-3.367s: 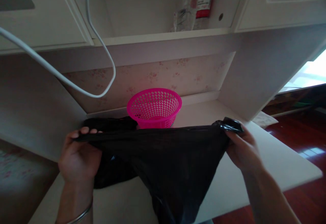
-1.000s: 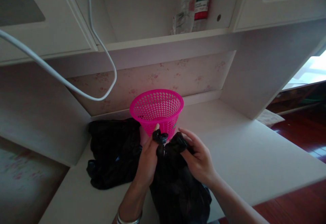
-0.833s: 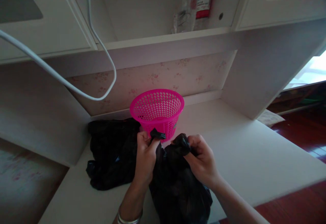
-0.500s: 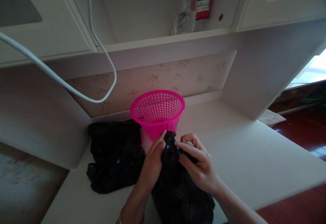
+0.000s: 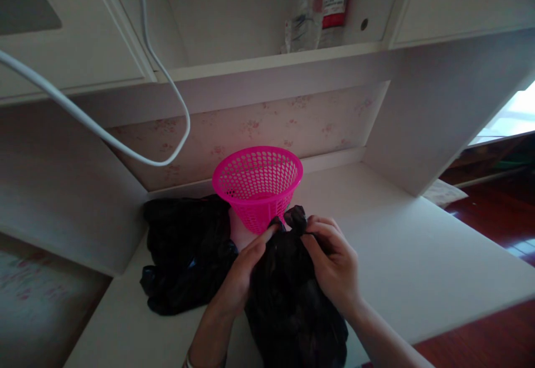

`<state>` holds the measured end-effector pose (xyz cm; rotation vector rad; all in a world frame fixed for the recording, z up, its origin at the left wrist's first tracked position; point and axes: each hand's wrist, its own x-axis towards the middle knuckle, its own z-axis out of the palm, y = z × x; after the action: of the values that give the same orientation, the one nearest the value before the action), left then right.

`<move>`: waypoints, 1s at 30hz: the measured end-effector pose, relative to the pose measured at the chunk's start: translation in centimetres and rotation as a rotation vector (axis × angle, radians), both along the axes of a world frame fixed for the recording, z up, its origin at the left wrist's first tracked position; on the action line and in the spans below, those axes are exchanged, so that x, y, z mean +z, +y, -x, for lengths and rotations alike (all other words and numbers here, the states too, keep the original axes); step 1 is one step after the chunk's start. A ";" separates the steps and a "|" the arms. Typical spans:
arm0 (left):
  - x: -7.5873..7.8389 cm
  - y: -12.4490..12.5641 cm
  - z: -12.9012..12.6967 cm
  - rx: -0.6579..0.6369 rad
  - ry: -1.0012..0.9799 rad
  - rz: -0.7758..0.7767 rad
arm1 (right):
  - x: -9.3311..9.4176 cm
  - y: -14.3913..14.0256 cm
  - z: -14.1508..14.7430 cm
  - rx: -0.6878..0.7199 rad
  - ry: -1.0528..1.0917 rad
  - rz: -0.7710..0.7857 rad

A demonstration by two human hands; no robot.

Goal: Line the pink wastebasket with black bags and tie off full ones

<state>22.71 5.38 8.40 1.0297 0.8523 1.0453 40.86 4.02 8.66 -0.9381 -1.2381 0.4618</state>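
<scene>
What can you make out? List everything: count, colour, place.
desk: one, white, across lower view
wallpaper: two patches, pale floral, behind desk and lower left
side panels: two, white, flanking rear wallpaper
basket: one, pink, on desk
held bag: one, black, in front of basket
other bag: one or more, black, left of basket
shelf: one, white, top centre
container: one, clear, on shelf's right
packet: one, green and red, right of container
cupboard doors: two, white with grey insets, flanking shelf
cable: one, white, upper left
bright patch: one, white, far right
floor: one, dark red, lower right
bracelet: one, silver-coloured, bottom edge of view
left grip: one, bare, on held bag's top left
right grip: one, bare, pinching held bag's top right
</scene>
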 end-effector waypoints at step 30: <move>0.4 -1.7 -0.1 0.001 0.481 -0.242 | 3.6 -0.2 -2.1 0.353 0.146 0.178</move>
<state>22.85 3.67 8.79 1.5221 1.1292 0.9281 42.97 3.80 12.29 -0.8190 -1.2462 0.9164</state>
